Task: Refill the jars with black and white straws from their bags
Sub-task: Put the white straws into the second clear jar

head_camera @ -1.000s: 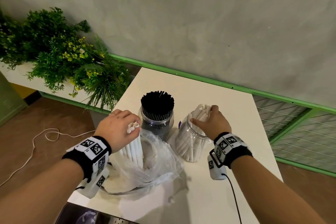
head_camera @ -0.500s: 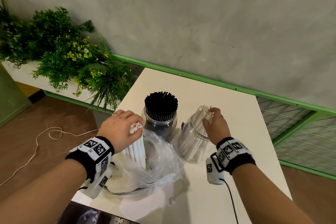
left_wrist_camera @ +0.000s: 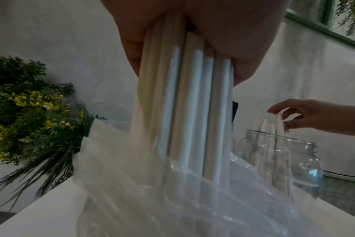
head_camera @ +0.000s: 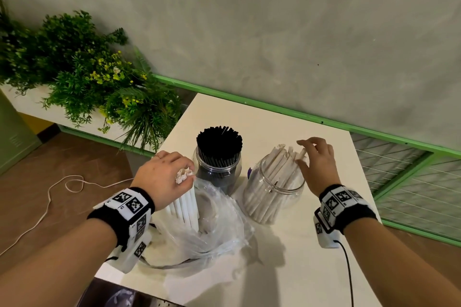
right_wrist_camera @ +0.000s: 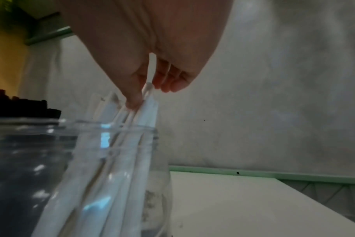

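My left hand (head_camera: pixel 162 177) grips the tops of a bundle of white straws (head_camera: pixel 185 204) standing upright in a crumpled clear bag (head_camera: pixel 214 232); the left wrist view shows the bundle (left_wrist_camera: pixel 184 112) rising out of the bag (left_wrist_camera: pixel 172 200) into the palm. A clear jar (head_camera: pixel 217 169) packed with black straws stands just behind the bag. To its right, a second clear jar (head_camera: pixel 272 197) holds leaning white straws. My right hand (head_camera: pixel 316 164) hovers over that jar's mouth; thumb and fingers (right_wrist_camera: pixel 134 99) pinch the tip of a white straw (right_wrist_camera: pixel 149 89).
The white table (head_camera: pixel 287 122) is small, with edges close on the left and right. A leafy plant (head_camera: pixel 87 77) sits left of it. A green rail (head_camera: pixel 299 114) runs along the wall behind. A cord (head_camera: pixel 62 182) lies on the floor.
My right hand has loosened from a full grasp over the jar's white straws to spread fingers at their tips, and shifted right. The left hand still holds its bundle in the bag.
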